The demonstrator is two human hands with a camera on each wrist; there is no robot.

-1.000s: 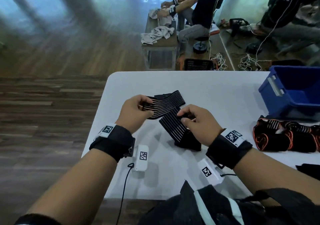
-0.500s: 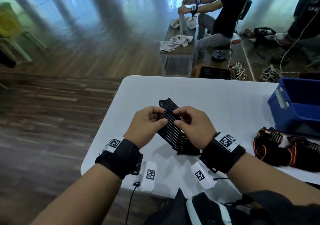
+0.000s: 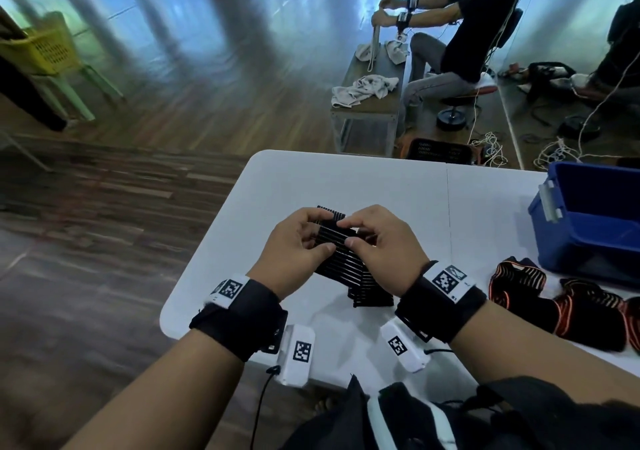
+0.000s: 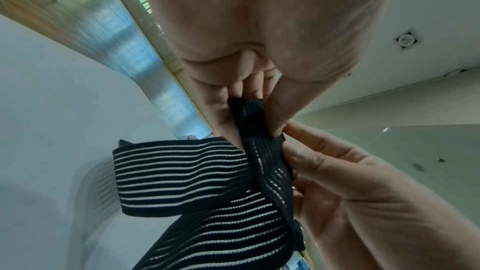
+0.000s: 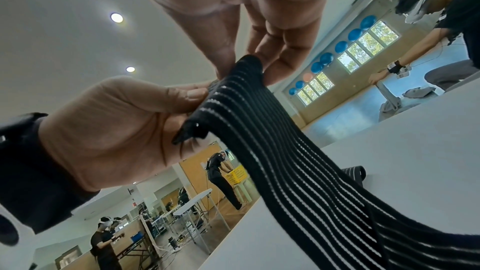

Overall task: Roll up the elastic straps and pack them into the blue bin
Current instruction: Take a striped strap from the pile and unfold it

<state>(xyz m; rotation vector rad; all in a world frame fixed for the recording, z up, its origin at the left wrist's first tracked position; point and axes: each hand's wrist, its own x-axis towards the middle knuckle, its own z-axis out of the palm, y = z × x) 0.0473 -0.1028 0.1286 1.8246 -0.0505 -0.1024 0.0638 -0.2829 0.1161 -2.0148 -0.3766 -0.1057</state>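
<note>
A black elastic strap with thin white stripes (image 3: 343, 257) is held just above the white table (image 3: 381, 189), and its lower length trails down onto the table. My left hand (image 3: 298, 245) pinches one side of the strap's upper end (image 4: 255, 122) between thumb and fingers. My right hand (image 3: 375, 238) pinches the other side of that end (image 5: 241, 73), close against the left. The strap (image 5: 298, 171) hangs from the fingers toward the table. The blue bin (image 3: 595, 214) stands at the table's right edge, apart from both hands.
A heap of black straps with orange stripes (image 3: 557, 304) lies on the table right of my right wrist, in front of the bin. Beyond the table a seated person (image 3: 460, 44) works at a small bench (image 3: 367, 103) with cloths. Cables lie on the floor at the back right.
My hands have come together from apart and now both pinch the strap's top end. The spread-out strap has been gathered toward the middle; the head view has tilted up.
</note>
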